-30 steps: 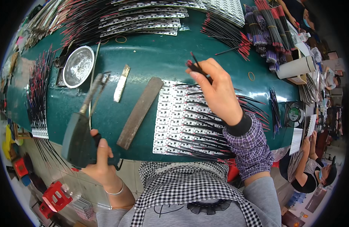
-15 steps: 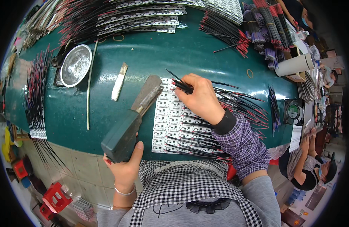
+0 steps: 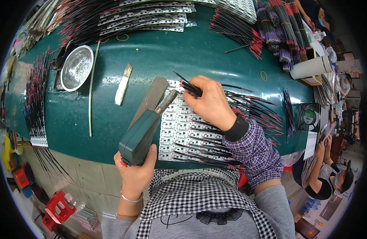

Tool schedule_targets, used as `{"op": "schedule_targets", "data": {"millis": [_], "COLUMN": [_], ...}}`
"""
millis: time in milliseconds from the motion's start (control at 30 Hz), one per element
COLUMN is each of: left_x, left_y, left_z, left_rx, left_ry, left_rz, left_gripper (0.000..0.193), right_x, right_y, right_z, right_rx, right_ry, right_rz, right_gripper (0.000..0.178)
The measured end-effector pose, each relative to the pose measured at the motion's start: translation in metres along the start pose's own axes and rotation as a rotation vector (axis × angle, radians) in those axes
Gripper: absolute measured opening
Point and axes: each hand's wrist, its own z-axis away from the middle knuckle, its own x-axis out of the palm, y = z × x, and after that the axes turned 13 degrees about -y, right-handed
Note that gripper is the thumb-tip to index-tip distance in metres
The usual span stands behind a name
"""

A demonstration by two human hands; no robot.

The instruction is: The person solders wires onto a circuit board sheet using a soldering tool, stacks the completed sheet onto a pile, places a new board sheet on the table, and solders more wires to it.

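Note:
My left hand is wrapped round a dark green soldering gun, whose metal tip points up and right over the left edge of a white circuit board panel. My right hand pinches a bunch of black wires with red ends above the panel's upper part. More black wires lie across the right side of the panel, partly hidden by my right forearm. A flat grey bar runs beneath the gun.
A metal bowl, a thin rod and a pale flat strip lie to the left. Wired panels are stacked at the back. Wire bundles and a small fan are at right. A person sits beyond.
My left hand and the soldering gun have moved right. The gun's tip has gone from over the grey bar to over the panel's edge. My right hand has barely moved.

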Motion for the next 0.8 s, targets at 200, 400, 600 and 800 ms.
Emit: {"op": "schedule_targets", "data": {"millis": [200, 400, 600, 800], "left_x": [-0.002, -0.004, -0.005, -0.005], "left_y": [0.001, -0.009, -0.013, -0.012], "left_z": [0.0, 0.01, 0.011, 0.008], "left_rx": [0.029, 0.041, 0.062, 0.07], "left_ry": [-0.014, 0.058, 0.045, -0.001], "left_rz": [-0.049, -0.053, -0.046, -0.054], "left_gripper": [0.018, 0.021, 0.023, 0.025], "right_x": [0.001, 0.001, -0.002, -0.006], "right_y": [0.001, 0.002, 0.006, 0.011], "right_z": [-0.001, -0.001, -0.004, -0.006], "right_rx": [-0.006, -0.016, -0.041, -0.022], "right_ry": [0.008, 0.013, -0.006, -0.059], "right_rz": [0.01, 0.043, -0.031, -0.144], "right_gripper": [0.013, 0.013, 0.017, 0.02]}}
